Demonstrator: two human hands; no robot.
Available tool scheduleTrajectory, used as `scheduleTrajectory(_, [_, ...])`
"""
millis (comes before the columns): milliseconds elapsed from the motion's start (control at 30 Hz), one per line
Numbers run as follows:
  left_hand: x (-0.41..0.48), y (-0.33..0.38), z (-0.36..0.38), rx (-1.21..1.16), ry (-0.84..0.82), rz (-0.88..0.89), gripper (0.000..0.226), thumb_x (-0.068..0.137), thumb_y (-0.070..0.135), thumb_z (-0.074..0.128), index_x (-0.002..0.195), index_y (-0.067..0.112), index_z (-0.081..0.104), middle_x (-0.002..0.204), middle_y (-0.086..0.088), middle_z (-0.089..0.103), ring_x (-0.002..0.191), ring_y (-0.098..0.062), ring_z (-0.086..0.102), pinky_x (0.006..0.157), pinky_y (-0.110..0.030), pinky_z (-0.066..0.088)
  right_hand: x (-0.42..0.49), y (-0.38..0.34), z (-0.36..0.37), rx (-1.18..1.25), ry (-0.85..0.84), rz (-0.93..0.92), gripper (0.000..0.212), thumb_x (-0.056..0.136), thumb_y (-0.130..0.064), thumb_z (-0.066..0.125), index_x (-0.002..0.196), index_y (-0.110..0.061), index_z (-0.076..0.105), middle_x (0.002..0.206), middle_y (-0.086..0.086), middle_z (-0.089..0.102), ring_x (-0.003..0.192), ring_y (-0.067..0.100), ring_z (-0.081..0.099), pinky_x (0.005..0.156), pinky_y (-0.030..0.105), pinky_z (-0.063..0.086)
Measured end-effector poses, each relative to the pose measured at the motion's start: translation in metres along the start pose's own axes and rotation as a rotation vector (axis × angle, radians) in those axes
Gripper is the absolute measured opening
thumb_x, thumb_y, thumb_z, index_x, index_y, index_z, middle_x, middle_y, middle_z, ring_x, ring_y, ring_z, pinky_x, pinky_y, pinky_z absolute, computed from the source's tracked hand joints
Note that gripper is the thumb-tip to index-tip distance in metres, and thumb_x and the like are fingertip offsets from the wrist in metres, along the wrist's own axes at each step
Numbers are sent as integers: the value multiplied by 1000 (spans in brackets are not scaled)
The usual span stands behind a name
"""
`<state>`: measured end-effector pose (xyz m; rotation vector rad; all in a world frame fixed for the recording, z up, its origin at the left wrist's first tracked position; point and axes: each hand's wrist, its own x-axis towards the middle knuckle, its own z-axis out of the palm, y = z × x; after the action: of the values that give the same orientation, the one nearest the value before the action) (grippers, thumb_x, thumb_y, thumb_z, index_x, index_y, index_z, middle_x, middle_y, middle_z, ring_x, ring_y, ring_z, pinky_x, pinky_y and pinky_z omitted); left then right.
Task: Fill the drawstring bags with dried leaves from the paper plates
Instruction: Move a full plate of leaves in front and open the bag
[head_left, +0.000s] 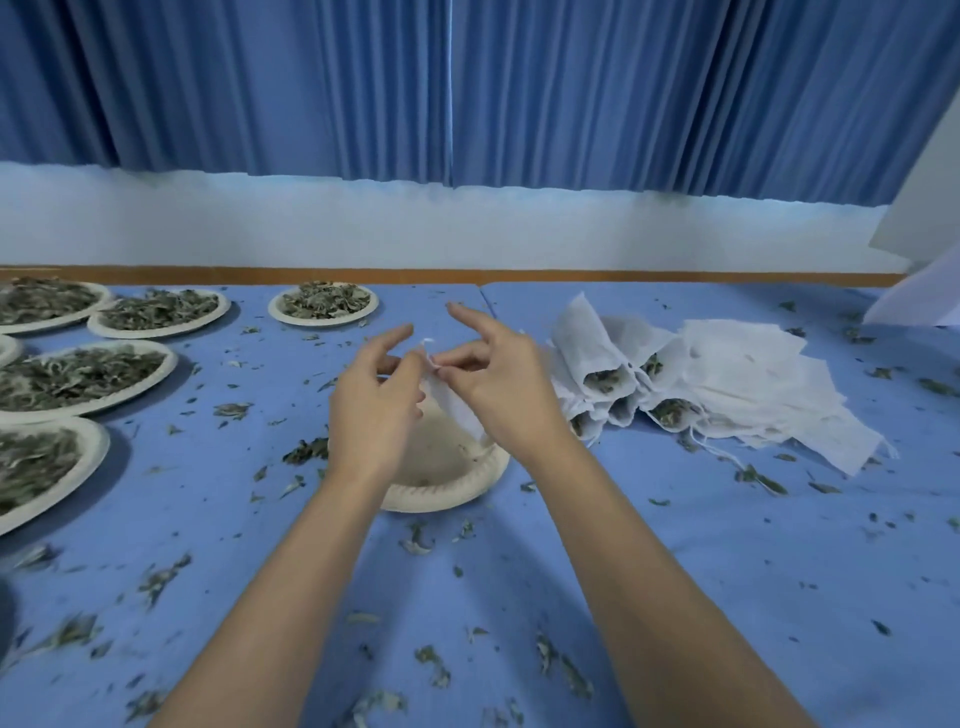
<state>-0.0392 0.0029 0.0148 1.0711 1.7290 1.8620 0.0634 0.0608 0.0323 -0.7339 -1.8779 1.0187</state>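
Leaf crumbs (426, 660) litter the near table (675, 545); beyond them both hands meet over an emptied paper plate (441, 501). Left hand (374, 405) and right hand (501, 387) each pinch the mouth of a white drawstring bag (454, 402), thumb to forefinger, other fingers fanned. Likely closing it: pull cords evenly, bag upright above plate, then lay it beside filled bags (613, 382).

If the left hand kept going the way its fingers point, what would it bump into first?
Probably the right hand: the left hand points at it, with only the white bag they both pinch between them. Depth is unclear from one view.
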Motion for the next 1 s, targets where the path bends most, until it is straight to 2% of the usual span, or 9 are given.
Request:
scheduleTrajectory(133, [-2, -7, -15, 88, 29, -76, 9, 86, 32, 66, 86, 23, 66, 78, 1, 66, 64, -13, 62, 75, -43, 56, -3, 5, 9, -171, -87, -52, 54, 87, -10, 66, 136, -22, 49, 89, -7, 72, 87, 3, 64, 79, 8, 47])
scheduleTrajectory(233, [-1, -6, -18, 9, 100, -83, 10, 88, 18, 64, 77, 18, 62, 70, 1, 64, 65, -16, 64, 63, -31, 55, -4, 10, 9, -218, -81, -43, 50, 85, -10, 66, 131, -25, 54, 90, -14, 65, 78, -1, 59, 73, 11, 48])
scheduleTrajectory(300, [0, -5, -18, -74, 154, -116, 12, 89, 16, 61, 78, 20, 59, 70, 1, 64, 58, -8, 64, 51, -21, 51, -4, 14, 5, -315, -1, -39, 31, 85, -16, 67, 116, -24, 67, 94, -10, 66, 81, 5, 60, 72, 20, 51])
scheduleTrajectory(400, [3, -6, -24, -185, 236, -181, 12, 91, 16, 61, 80, 17, 59, 69, 0, 64, 51, -6, 62, 45, -17, 48, -4, 23, -2, -514, 139, -56, 12, 85, -27, 68, 94, -26, 76, 97, -9, 70, 94, 11, 55, 79, 29, 47])
scheduleTrajectory(567, [9, -11, -37, -376, 399, -316, 2, 94, 5, 55, 93, 5, 54, 76, -8, 59, 50, -16, 58, 44, -19, 47, -4, 30, -1, -334, 182, 28, 13, 84, -19, 70, 94, -21, 77, 95, -7, 73, 66, -2, 52, 65, 15, 41])
scheduleTrajectory(667, [10, -9, -39, -323, 510, -203, 6, 93, 11, 57, 91, 11, 52, 82, -5, 60, 44, -11, 57, 43, -21, 46, -5, 30, 0, -323, 209, 44, 13, 84, -17, 69, 95, -19, 76, 92, -5, 73, 64, -1, 51, 67, 16, 40])
scheduleTrajectory(767, [4, -4, -34, -135, 324, -4, 4, 90, 20, 63, 88, 23, 64, 84, 10, 67, 45, -10, 60, 46, -20, 49, -7, 28, 2, -396, 205, 22, 13, 84, -21, 70, 95, -22, 76, 94, -8, 74, 60, 1, 50, 65, 22, 42])
scheduleTrajectory(867, [-3, -6, -25, 88, 16, 28, 21, 88, 23, 67, 108, 23, 69, 100, 13, 68, 55, -9, 67, 54, -20, 54, -10, 24, 6, -416, 168, -6, 14, 84, -22, 70, 96, -22, 76, 93, -7, 74, 64, 5, 56, 69, 24, 48])
scheduleTrajectory(1000, [-4, -12, -24, 260, -3, 44, 16, 85, 20, 70, 99, 14, 75, 88, 2, 73, 75, -14, 69, 80, -31, 56, -11, 23, 8, -333, 105, 22, 15, 84, -15, 69, 97, -18, 76, 66, -16, 64, 55, 2, 57, 57, 12, 41])
